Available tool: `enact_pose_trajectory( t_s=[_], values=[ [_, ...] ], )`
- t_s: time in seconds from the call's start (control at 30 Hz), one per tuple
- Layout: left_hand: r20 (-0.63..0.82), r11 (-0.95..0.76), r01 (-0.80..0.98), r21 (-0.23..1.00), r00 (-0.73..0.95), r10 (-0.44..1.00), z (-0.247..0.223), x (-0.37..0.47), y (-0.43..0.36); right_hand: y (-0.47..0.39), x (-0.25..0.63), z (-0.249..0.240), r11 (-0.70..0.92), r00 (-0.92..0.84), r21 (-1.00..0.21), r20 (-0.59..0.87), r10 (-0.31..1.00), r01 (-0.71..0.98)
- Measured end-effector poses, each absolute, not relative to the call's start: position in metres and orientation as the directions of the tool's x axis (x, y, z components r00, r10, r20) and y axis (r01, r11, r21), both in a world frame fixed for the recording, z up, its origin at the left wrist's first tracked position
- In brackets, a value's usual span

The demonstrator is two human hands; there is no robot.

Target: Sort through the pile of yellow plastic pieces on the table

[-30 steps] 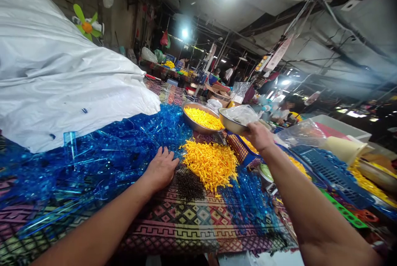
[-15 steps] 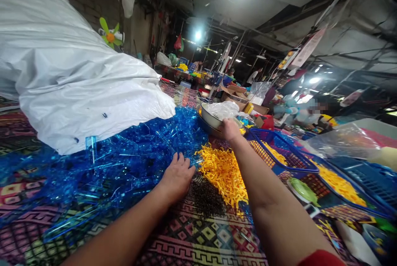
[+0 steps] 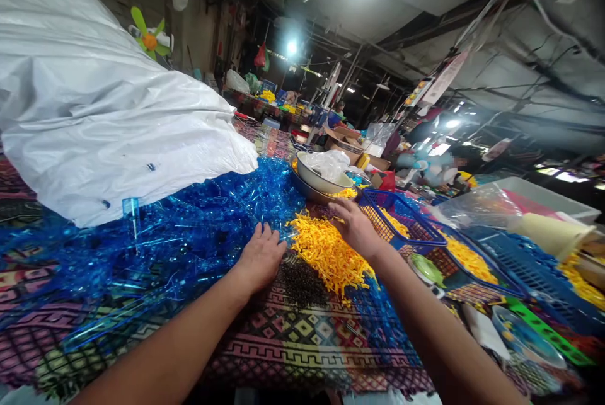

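My left hand [image 3: 263,254] lies with fingers spread at the right end of a heap of clear blue plastic pieces [image 3: 203,222]. It holds nothing that I can see. Over the upper right part of a pile of small yellow plastic pieces [image 3: 326,254] is my right hand [image 3: 354,225], its fingers stretched out and apart. Whether its fingertips touch the pile I cannot tell. Below the left hand's fingers sits a small heap of tiny dark pieces [image 3: 302,282]. Just beyond the right hand stand stacked bowls, the top one a pale bowl [image 3: 316,181] with clear plastic film in it.
A large white sack [image 3: 123,121] rises at the left on the blue heap. Right of the bowls are blue baskets [image 3: 416,238] with yellow pieces, and a green lump [image 3: 428,269] in a dish. Patterned cloth [image 3: 283,336] covers the table. A fan [image 3: 150,41] stands behind the sack.
My right hand has let go of the bowl's rim and come back toward me over the yellow pile, its fingers now spread. My left hand stays by the blue heap. The view has shifted slightly.
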State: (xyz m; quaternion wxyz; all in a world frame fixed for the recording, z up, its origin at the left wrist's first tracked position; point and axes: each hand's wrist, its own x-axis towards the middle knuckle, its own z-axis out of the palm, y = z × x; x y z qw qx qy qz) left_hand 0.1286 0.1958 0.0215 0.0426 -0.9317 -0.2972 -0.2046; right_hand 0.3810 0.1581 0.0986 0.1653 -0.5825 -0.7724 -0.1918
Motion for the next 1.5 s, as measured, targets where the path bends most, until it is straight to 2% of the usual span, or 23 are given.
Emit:
enact_pose_trajectory(
  t_s=[0.13, 0.3, 0.5, 0.7, 1.03, 1.17, 1.33, 1.5],
  values=[
    [0.413, -0.822, 0.568, 0.046, 0.738, 0.534, 0.021, 0.128, 0.196, 0.058, 0.332, 0.071, 0.348, -0.282, -0.043, 0.5, 0.819, 0.936],
    [0.409, -0.826, 0.562, 0.04, 0.745, 0.527, 0.023, 0.127, 0.194, -0.01, 0.279, 0.024, 0.342, -0.233, -0.145, 0.489, 0.84, 0.928],
    [0.388, -0.824, 0.567, 0.013, 0.756, 0.527, 0.026, 0.128, 0.194, -0.009, 0.264, -0.008, 0.239, -0.162, -0.087, 0.513, 0.843, 0.967],
    [0.379, -0.817, 0.576, -0.001, 0.756, 0.533, 0.023, 0.131, 0.196, -0.011, 0.264, -0.014, 0.18, -0.083, -0.154, 0.492, 0.867, 0.972],
    [0.402, -0.879, 0.474, 0.06, 0.794, 0.456, 0.024, 0.129, 0.195, -0.013, 0.263, -0.011, 0.182, -0.076, -0.175, 0.484, 0.872, 0.968],
    [0.404, -0.883, 0.468, 0.036, 0.801, 0.441, 0.028, 0.13, 0.193, -0.013, 0.263, -0.009, 0.14, -0.009, -0.256, 0.455, 0.891, 0.956],
    [0.454, -0.893, 0.45, -0.009, 0.798, 0.398, 0.034, 0.132, 0.188, -0.009, 0.266, -0.007, 0.022, 0.215, -0.49, 0.421, 0.881, 0.871],
    [0.525, -0.927, 0.375, 0.003, 0.788, 0.321, 0.035, 0.134, 0.181, -0.007, 0.264, -0.006, -0.007, 0.23, -0.482, 0.404, 0.885, 0.876]
  ],
)
